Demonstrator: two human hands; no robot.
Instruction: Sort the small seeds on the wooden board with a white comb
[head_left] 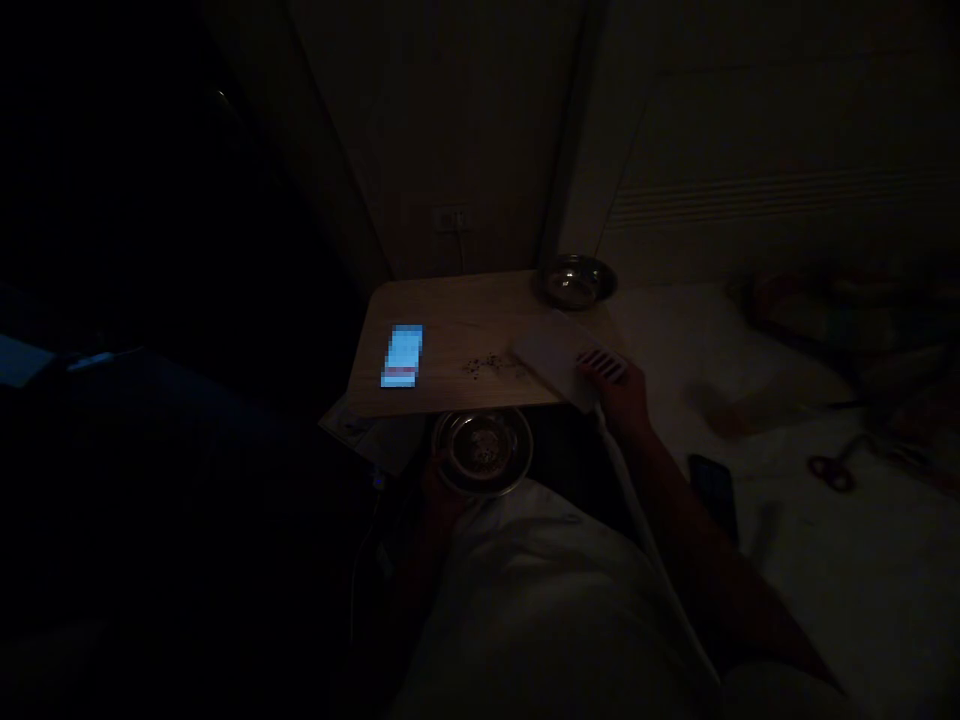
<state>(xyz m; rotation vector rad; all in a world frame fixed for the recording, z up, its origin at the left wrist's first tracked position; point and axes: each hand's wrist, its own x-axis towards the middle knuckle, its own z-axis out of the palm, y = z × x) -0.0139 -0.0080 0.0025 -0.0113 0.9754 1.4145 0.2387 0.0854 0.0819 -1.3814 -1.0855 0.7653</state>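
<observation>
In dim light, my left hand (442, 488) grips the rim of a round metal bowl (484, 487), holding it just below the front edge of a small wooden table (450, 300). Pale bits lie in the bowl's bottom. My right hand (622, 393) is closed on a flat, pale sheet-like thing (551, 352) with a dark-and-light striped part at the grip; its exact kind is too dark to make out. It rests on or just over the tabletop's right side. Small dark crumbs (487, 365) are scattered on the wood to its left.
A lit phone (403, 356) lies on the table's left side. Another metal bowl (576, 282) stands at the back right corner. On the pale bedding to the right are a dark phone (714, 495) and scissors (832, 472). A wall socket (451, 219) is behind the table.
</observation>
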